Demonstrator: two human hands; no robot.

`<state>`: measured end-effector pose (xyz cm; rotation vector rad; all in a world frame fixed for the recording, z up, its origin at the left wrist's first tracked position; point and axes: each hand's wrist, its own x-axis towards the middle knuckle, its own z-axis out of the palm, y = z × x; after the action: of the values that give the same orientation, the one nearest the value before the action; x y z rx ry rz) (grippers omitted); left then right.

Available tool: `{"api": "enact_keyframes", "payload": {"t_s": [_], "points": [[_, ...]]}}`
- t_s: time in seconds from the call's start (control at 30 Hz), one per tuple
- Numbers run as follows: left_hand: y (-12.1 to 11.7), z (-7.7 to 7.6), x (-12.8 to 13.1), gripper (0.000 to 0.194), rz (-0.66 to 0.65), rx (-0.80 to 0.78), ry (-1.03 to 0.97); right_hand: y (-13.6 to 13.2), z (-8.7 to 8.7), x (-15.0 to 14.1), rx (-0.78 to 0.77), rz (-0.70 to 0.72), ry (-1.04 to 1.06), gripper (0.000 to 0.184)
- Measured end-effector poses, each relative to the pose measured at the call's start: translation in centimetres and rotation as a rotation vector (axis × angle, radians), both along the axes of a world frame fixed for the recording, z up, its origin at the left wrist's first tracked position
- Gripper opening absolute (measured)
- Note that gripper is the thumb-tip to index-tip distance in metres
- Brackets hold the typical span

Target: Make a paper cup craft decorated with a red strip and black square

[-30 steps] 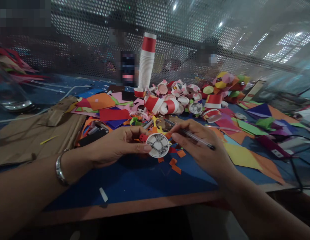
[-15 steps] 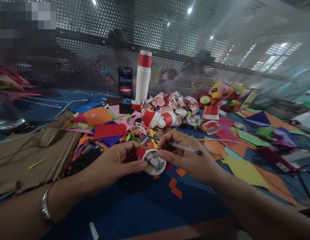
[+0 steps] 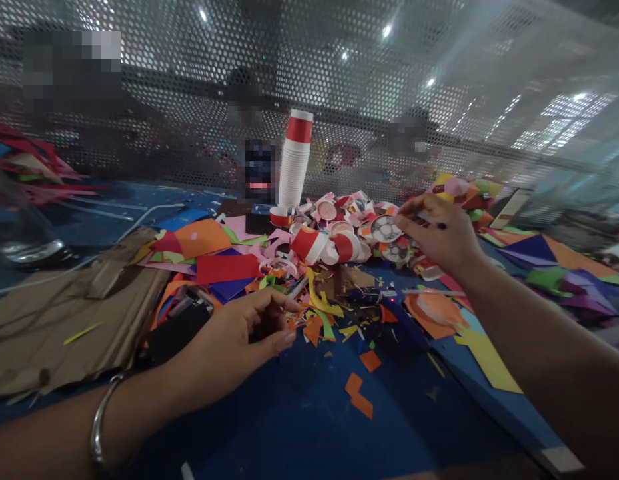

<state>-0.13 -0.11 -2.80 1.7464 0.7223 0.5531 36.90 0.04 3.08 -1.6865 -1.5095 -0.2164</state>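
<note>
At the right of the pile, my right hand pinches a round white paper cup base with black ink drawing on it. The dark end of a pen sticks out between the same hand's fingers. Just below the held piece lies a similar drawn cup base. My left hand hovers over the blue table with its fingers apart and nothing between them. Nearest to it are orange and yellow paper scraps.
A tall stack of paper cups rises behind the heap of cut red-and-white cups. Cardboard and coloured paper lie on the left. A blue glue gun with a red light sits mid-table. Perforated metal sheeting stands behind.
My right hand has carried the cup base away from my left hand, forward and right to the pile, keeping the pen. My left hand has let go, and the blue glue gun has come into view.
</note>
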Motion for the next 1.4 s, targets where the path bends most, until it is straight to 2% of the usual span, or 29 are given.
{"api": "enact_keyframes", "payload": {"t_s": [0.17, 0.37, 0.5, 0.6, 0.7, 0.87, 1.0, 1.2, 1.3, 1.4], "points": [[0.0, -0.1, 0.0, 0.030, -0.015, -0.019, 0.013, 2.0, -0.4, 2.6, -0.065, -0.055, -0.121, 0.023], [0.2, 0.0, 0.0, 0.029, -0.013, 0.011, 0.038, 4.0, -2.0, 4.8, -0.149, -0.092, -0.232, 0.029], [0.2, -0.1, -0.1, 0.029, -0.019, 0.035, 0.047, 4.2, -2.7, 5.1, -0.145, -0.120, -0.270, 0.033], [0.2, -0.1, -0.1, 0.028, -0.019, 0.025, 0.031, 3.4, -2.1, 4.6, -0.068, -0.128, -0.282, 0.027], [0.3, 0.2, -0.1, 0.029, 0.010, 0.032, 0.034, 1.6, -1.0, 3.0, 0.054, -0.124, -0.281, 0.012], [0.8, 1.0, -0.2, 0.032, 0.130, 0.157, 0.066, -3.1, -0.3, -1.4, 0.121, -0.065, -0.338, 0.013], [1.7, 1.3, -0.5, 0.026, 0.171, 0.186, 0.014, -7.0, -1.2, -3.5, 0.045, 0.117, -0.481, 0.021], [2.5, 1.7, -0.8, 0.020, 0.198, 0.283, 0.017, -12.1, -3.1, -3.4, -0.130, 0.395, -0.639, 0.027], [2.6, 1.8, -0.8, 0.018, 0.193, 0.333, 0.025, -14.2, -4.1, -3.2, -0.206, 0.443, -0.694, 0.031], [2.7, 1.8, -0.9, 0.018, 0.196, 0.376, 0.039, -15.8, -5.0, -2.2, -0.295, 0.414, -0.702, 0.035]]}}
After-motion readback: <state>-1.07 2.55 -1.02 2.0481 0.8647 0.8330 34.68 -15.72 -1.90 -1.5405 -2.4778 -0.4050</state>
